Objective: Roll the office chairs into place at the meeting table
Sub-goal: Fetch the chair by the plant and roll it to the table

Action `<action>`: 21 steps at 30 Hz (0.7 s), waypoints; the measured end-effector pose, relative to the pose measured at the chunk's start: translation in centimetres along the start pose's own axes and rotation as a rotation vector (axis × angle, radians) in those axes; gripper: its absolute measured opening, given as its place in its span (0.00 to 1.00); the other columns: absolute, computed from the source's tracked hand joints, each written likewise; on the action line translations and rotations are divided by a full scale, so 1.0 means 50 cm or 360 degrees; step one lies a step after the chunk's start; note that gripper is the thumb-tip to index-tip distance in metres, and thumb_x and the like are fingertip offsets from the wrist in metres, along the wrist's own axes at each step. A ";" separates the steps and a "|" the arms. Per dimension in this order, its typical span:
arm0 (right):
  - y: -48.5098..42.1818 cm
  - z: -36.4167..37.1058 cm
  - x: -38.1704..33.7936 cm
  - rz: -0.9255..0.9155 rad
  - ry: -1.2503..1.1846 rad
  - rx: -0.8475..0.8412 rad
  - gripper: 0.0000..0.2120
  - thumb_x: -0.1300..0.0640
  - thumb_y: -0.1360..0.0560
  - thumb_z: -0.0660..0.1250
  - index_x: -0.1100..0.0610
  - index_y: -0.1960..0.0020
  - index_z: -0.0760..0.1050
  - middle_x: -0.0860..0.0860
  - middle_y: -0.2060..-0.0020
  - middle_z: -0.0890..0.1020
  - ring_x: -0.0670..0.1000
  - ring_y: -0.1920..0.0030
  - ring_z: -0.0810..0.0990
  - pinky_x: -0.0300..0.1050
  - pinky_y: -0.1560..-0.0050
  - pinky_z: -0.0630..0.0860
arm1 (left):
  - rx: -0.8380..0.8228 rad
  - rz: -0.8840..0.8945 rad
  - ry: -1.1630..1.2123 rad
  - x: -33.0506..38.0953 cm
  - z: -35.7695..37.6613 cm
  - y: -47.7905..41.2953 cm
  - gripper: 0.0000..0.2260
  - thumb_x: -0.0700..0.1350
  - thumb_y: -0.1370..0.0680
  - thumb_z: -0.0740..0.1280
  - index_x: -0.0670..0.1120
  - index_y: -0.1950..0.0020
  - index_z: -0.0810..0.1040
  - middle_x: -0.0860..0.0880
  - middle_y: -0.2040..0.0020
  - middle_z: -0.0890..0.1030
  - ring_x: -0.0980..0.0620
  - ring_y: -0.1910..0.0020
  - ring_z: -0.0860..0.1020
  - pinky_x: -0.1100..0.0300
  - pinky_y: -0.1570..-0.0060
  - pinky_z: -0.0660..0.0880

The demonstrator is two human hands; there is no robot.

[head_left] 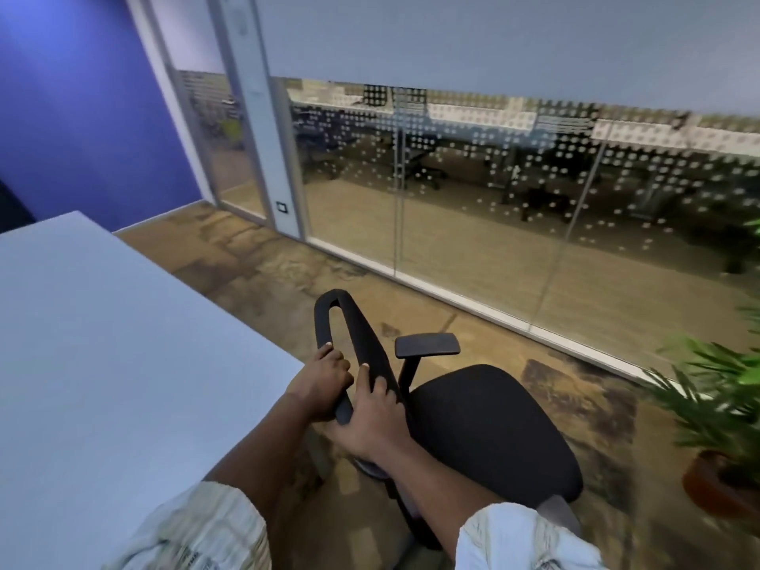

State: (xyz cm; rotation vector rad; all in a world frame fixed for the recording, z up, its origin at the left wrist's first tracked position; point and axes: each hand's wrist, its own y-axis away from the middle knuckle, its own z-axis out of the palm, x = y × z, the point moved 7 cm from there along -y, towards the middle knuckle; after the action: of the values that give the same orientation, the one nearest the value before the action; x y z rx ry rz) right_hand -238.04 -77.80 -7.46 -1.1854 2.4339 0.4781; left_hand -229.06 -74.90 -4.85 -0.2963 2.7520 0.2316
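A black office chair (pixel 489 429) stands on the carpet just right of the white meeting table (pixel 103 355). Its seat faces the glass wall and its backrest top edge (pixel 362 335) runs toward me, close to the table's corner. My left hand (pixel 325 380) grips the near end of the backrest from the left side. Closed over the same edge from the right, my right hand (pixel 374 413) touches the left one. One armrest (pixel 427 345) shows beyond the backrest. The chair's base and wheels are mostly hidden under the seat.
A glass partition (pixel 473 191) with dotted frosting runs across the far side, with a door frame (pixel 263 117) on the left beside a blue wall. A potted plant (pixel 724 409) stands at the right, close to the chair. Patterned carpet lies between chair and glass.
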 end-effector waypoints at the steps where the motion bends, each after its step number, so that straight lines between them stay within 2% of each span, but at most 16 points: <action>1: 0.000 -0.009 0.008 -0.0025 0.0015 -0.0007 0.60 0.22 0.38 0.58 0.54 0.19 0.42 0.61 0.27 0.64 0.65 0.31 0.68 0.61 0.35 0.68 | 0.0034 -0.0023 0.0045 0.003 -0.005 -0.003 0.09 0.48 0.22 0.63 0.50 0.47 0.81 0.50 0.51 0.78 0.46 0.44 0.72 0.48 0.27 0.59; 6: 0.039 -0.033 0.051 -0.0298 0.0097 -0.0260 0.56 0.28 0.34 0.63 0.51 0.19 0.41 0.59 0.25 0.63 0.64 0.28 0.65 0.60 0.34 0.67 | 0.0024 -0.0344 0.0261 0.062 -0.010 0.049 0.05 0.46 0.26 0.65 0.49 0.55 0.81 0.50 0.59 0.77 0.46 0.50 0.73 0.48 0.30 0.63; 8: 0.060 -0.052 0.074 -0.0380 0.0152 -0.0311 0.54 0.30 0.33 0.64 0.50 0.18 0.41 0.58 0.25 0.62 0.64 0.28 0.64 0.61 0.34 0.67 | 0.0149 -0.0466 0.0360 0.096 -0.032 0.060 0.06 0.45 0.26 0.64 0.49 0.56 0.81 0.50 0.59 0.78 0.45 0.50 0.75 0.48 0.31 0.64; 10: 0.072 -0.076 0.099 -0.0410 0.0136 -0.0341 0.53 0.32 0.32 0.63 0.49 0.18 0.41 0.59 0.23 0.61 0.64 0.27 0.63 0.62 0.32 0.66 | 0.0184 -0.0630 0.0470 0.126 -0.050 0.063 0.08 0.45 0.24 0.63 0.50 0.52 0.82 0.50 0.54 0.80 0.47 0.45 0.74 0.48 0.27 0.60; 12: 0.121 -0.098 0.165 -0.0496 0.0224 -0.0430 0.51 0.32 0.32 0.62 0.48 0.18 0.40 0.58 0.23 0.61 0.64 0.26 0.63 0.62 0.32 0.65 | 0.0162 -0.0780 0.0511 0.228 -0.077 0.077 0.09 0.45 0.23 0.63 0.51 0.48 0.81 0.51 0.51 0.80 0.48 0.42 0.73 0.49 0.24 0.55; 15: 0.165 -0.134 0.247 -0.0565 0.0334 -0.0448 0.48 0.35 0.29 0.63 0.46 0.18 0.41 0.58 0.23 0.63 0.63 0.27 0.65 0.62 0.33 0.66 | 0.0165 -0.0852 0.0519 0.334 -0.123 0.074 0.10 0.46 0.23 0.62 0.52 0.46 0.81 0.52 0.50 0.80 0.48 0.42 0.73 0.50 0.25 0.56; 16: 0.164 -0.139 0.259 -0.0568 0.0344 -0.0423 0.47 0.36 0.28 0.63 0.46 0.18 0.42 0.58 0.24 0.64 0.63 0.28 0.66 0.62 0.33 0.66 | 0.0180 -0.0857 0.0547 0.342 -0.129 0.069 0.10 0.47 0.23 0.63 0.52 0.46 0.80 0.52 0.50 0.80 0.48 0.43 0.73 0.50 0.26 0.57; 18: 0.225 -0.163 0.329 -0.0592 0.0444 -0.0501 0.45 0.39 0.27 0.64 0.46 0.18 0.43 0.57 0.26 0.66 0.62 0.29 0.67 0.61 0.34 0.67 | 0.0056 -0.0901 0.0597 0.454 -0.159 0.078 0.08 0.48 0.24 0.63 0.51 0.48 0.80 0.51 0.51 0.80 0.47 0.45 0.73 0.50 0.30 0.60; 21: 0.296 -0.186 0.400 -0.0485 0.0522 -0.0456 0.42 0.41 0.26 0.64 0.48 0.19 0.47 0.57 0.27 0.68 0.61 0.30 0.68 0.59 0.34 0.65 | -0.0001 -0.0947 0.0606 0.561 -0.198 0.086 0.07 0.47 0.26 0.64 0.50 0.50 0.78 0.50 0.53 0.79 0.46 0.49 0.72 0.50 0.38 0.63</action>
State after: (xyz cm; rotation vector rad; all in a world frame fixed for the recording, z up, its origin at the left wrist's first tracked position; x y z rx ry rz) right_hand -263.02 -86.80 -7.15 -1.8508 2.4354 0.5909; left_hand -258.98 -77.62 -5.59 -1.2403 2.8602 0.0150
